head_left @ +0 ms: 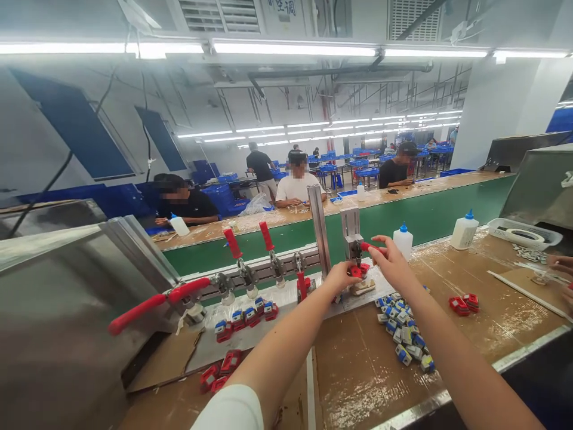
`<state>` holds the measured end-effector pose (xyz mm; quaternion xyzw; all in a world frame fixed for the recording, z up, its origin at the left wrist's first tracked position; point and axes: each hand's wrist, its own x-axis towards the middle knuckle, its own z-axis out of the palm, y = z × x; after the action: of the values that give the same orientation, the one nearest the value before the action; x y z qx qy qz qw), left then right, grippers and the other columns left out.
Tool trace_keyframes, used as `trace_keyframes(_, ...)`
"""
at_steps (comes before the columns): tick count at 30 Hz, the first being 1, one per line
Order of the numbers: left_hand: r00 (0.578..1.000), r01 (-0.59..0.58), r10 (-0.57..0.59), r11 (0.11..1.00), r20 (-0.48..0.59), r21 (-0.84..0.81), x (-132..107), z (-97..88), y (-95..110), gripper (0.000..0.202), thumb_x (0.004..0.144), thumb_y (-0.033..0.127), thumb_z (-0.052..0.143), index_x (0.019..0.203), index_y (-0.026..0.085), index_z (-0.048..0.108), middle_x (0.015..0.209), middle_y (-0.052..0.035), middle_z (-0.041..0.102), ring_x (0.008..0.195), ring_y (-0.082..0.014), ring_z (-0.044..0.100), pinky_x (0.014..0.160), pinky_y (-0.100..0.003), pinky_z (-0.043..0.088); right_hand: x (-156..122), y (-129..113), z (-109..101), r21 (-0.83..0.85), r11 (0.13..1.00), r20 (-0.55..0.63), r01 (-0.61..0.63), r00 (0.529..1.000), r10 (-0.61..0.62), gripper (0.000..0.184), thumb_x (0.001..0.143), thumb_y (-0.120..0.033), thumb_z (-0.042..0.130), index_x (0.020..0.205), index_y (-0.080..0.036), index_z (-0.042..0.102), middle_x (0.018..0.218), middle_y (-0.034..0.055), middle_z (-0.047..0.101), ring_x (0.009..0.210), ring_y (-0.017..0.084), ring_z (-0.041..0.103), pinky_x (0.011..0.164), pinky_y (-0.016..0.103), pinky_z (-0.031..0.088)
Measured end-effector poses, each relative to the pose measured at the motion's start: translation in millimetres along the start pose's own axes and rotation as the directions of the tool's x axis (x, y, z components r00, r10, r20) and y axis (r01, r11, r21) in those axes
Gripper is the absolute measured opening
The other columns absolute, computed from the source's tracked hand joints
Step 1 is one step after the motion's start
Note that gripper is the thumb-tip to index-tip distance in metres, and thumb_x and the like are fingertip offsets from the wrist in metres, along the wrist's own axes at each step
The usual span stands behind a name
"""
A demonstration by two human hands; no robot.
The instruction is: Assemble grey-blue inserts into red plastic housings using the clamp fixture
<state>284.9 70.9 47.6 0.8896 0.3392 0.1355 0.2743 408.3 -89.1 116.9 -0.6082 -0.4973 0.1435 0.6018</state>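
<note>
My left hand point(341, 277) reaches to the fixture, its fingers closed on a small red plastic part point(357, 272) under the clamp. Just above, the thumb and fingers of my right hand point(390, 261) pinch the red handle point(366, 246) of a toggle clamp point(354, 251) on an upright metal block point(350, 224). Below the red part lies a pale base piece point(362, 287). A pile of small white-and-blue blocks point(400, 322) rests on the bench beneath my right forearm. Left of my hands, several red parts with blue-and-white blocks point(245, 318) stand in a row.
More toggle clamps with red handles point(233, 243) line a metal rail to the left. Loose red parts lie front left point(222, 371) and right point(464, 304). White bottles point(464, 232) and a white basket point(523, 234) stand behind. Another person's hand point(561, 272) shows at the right edge; co-workers sit opposite.
</note>
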Motion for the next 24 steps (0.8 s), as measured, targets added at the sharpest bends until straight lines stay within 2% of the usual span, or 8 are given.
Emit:
trace_keyframes(4, 0.998, 0.031, -0.033, 0.999, -0.055, -0.037, 7, 11.6, 0, 0.062, 0.072, 0.04, 0.085, 0.128, 0.019, 0.069, 0.121, -0.0084, 0.075, 0.109, -0.0261, 0.07, 0.09, -0.029, 0.052, 19, -27, -2, -0.145, 0.986, 0.029, 0.081, 0.997, -0.077, 0.048, 0.096, -0.059, 0.046, 0.112, -0.02, 0.069, 0.079, 0.0041, 0.068, 0.071, 0.02, 0.06, 0.062, 0.03, 0.041)
trace_keyframes(7, 0.995, 0.055, -0.06, 0.996, -0.081, -0.069, 10, 16.9, 2, 0.057, 0.075, 0.043, 0.082, 0.125, 0.018, 0.07, 0.118, -0.0091, 0.076, 0.106, -0.0258, 0.071, 0.09, -0.03, 0.052, 18, -30, -1, -0.19, 0.978, 0.02, 0.08, 0.997, -0.078, 0.047, 0.097, -0.056, 0.045, 0.114, -0.021, 0.072, 0.089, 0.0063, 0.073, 0.08, 0.023, 0.065, 0.068, 0.032, 0.046)
trace_keyframes(11, 0.992, 0.064, -0.073, 0.994, -0.106, -0.089, 10, 21.2, 4, 0.057, 0.074, 0.045, 0.082, 0.123, 0.018, 0.07, 0.118, -0.0087, 0.076, 0.105, -0.0255, 0.071, 0.086, -0.029, 0.053, -7, -9, 1, -0.252, 0.964, 0.058, 0.091, 0.995, -0.078, 0.044, 0.098, -0.047, 0.044, 0.128, -0.024, 0.067, 0.115, 0.008, 0.074, 0.104, 0.026, 0.068, 0.09, 0.039, 0.052)
trace_keyframes(14, 0.99, 0.069, -0.08, 0.993, -0.12, -0.091, 8, 23.2, 5, 0.056, 0.074, 0.044, 0.082, 0.122, 0.019, 0.071, 0.118, -0.0077, 0.076, 0.105, -0.0248, 0.071, 0.086, -0.029, 0.053, -29, 21, 7, -0.276, 0.951, 0.103, 0.135, 0.988, -0.111, 0.052, 0.099, -0.041, 0.042, 0.146, -0.022, 0.052, 0.14, 0.0109, 0.063, 0.126, 0.028, 0.06, 0.106, 0.046, 0.047)
trace_keyframes(16, 0.988, 0.076, -0.087, 0.993, -0.127, -0.09, 8, 24.1, 5, 0.057, 0.074, 0.044, 0.081, 0.124, 0.02, 0.07, 0.117, -0.007, 0.076, 0.104, -0.0239, 0.071, 0.086, -0.029, 0.053, -38, 40, 12, -0.284, 0.947, 0.101, 0.149, 0.987, -0.125, 0.058, 0.1, -0.041, 0.038, 0.153, -0.018, 0.043, 0.149, 0.0144, 0.055, 0.136, 0.028, 0.054, 0.112, 0.048, 0.044)
trace_keyframes(19, 0.988, 0.082, -0.092, 0.993, -0.125, -0.085, 8, 24.7, 5, 0.057, 0.074, 0.043, 0.081, 0.125, 0.021, 0.07, 0.116, -0.006, 0.077, 0.102, -0.0231, 0.071, 0.085, -0.028, 0.053, -42, 55, 18, -0.295, 0.943, 0.11, 0.155, 0.986, -0.128, 0.062, 0.102, -0.045, 0.035, 0.156, -0.014, 0.038, 0.153, 0.0178, 0.05, 0.142, 0.029, 0.048, 0.116, 0.05, 0.041)
trace_keyframes(24, 0.989, 0.081, -0.09, 0.994, -0.116, -0.077, 10, 24.7, 4, 0.06, 0.072, 0.049, 0.082, 0.123, 0.021, 0.07, 0.115, -0.0067, 0.077, 0.104, -0.0245, 0.071, 0.084, -0.028, 0.053, -37, 48, 16, -0.289, 0.95, 0.137, 0.121, 0.987, -0.084, 0.062, 0.103, -0.047, 0.036, 0.156, -0.015, 0.039, 0.152, 0.0181, 0.052, 0.141, 0.03, 0.049, 0.116, 0.05, 0.041)
